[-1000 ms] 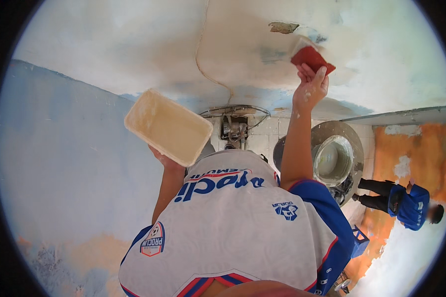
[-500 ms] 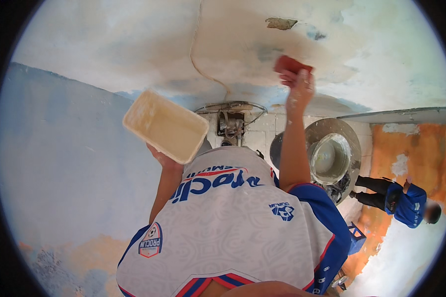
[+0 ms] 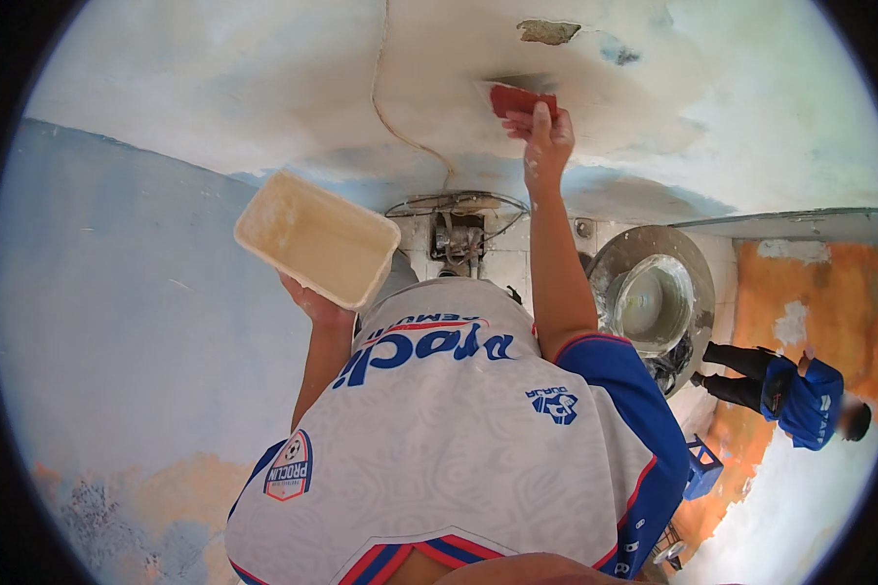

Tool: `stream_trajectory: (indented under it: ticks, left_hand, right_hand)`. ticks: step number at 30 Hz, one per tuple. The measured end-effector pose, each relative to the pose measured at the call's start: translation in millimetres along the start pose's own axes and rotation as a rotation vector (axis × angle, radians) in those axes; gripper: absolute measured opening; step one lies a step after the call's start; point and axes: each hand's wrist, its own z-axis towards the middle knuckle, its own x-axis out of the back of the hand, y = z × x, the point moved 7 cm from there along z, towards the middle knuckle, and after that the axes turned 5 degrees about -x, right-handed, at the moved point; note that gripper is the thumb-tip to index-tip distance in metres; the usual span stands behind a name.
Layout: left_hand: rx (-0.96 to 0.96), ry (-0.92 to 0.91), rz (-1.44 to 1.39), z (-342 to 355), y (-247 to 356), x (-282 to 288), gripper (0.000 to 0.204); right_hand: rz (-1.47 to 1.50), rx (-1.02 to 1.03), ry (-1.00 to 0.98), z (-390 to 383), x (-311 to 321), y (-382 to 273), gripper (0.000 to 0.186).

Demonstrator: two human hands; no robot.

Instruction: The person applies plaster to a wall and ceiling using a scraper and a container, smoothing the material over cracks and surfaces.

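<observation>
My right hand [image 3: 544,148] grips a red putty scraper [image 3: 517,97] against the patchy off-white plastered wall [image 3: 439,68], just below a small chipped patch [image 3: 546,31]. My left hand [image 3: 320,304] holds a cream rectangular plastic tub [image 3: 317,229] from beneath; its pale interior faces me, coated with what looks like smooth filler.
Below are pipework and cables [image 3: 458,239] in a tiled recess. Right of me stand a round basin with a bucket [image 3: 651,302] in it and a blue stool [image 3: 700,468]. A person in blue [image 3: 800,400] is by an orange wall [image 3: 790,283]. A pale blue wall [image 3: 127,312] is at left.
My right hand and the red scraper have moved left and slightly up along the wall. My left hand and the tub have shifted slightly left.
</observation>
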Motion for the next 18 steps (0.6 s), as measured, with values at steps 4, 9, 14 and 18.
stream_trajectory:
  ticks: [4, 9, 14, 18]
  left_hand:
    - [-0.01, 0.01, -0.01, 3, 2, 2, 0.063]
    - [-0.039, -0.027, 0.03, 1, 0, -12, 0.061]
    - [-0.057, 0.01, 0.048, 2, -1, -6, 0.062]
    - [-0.102, 0.07, 0.066, 0, 6, 3, 0.063]
  right_hand:
    - [0.0, 0.184, 0.212, 7, 17, -19, 0.029]
    - [0.061, 0.039, 0.083, -8, 12, -13, 0.029]
    - [0.062, 0.154, 0.24, 3, 1, -4, 0.027]
    - [0.127, 0.145, 0.308, -10, 34, -14, 0.027]
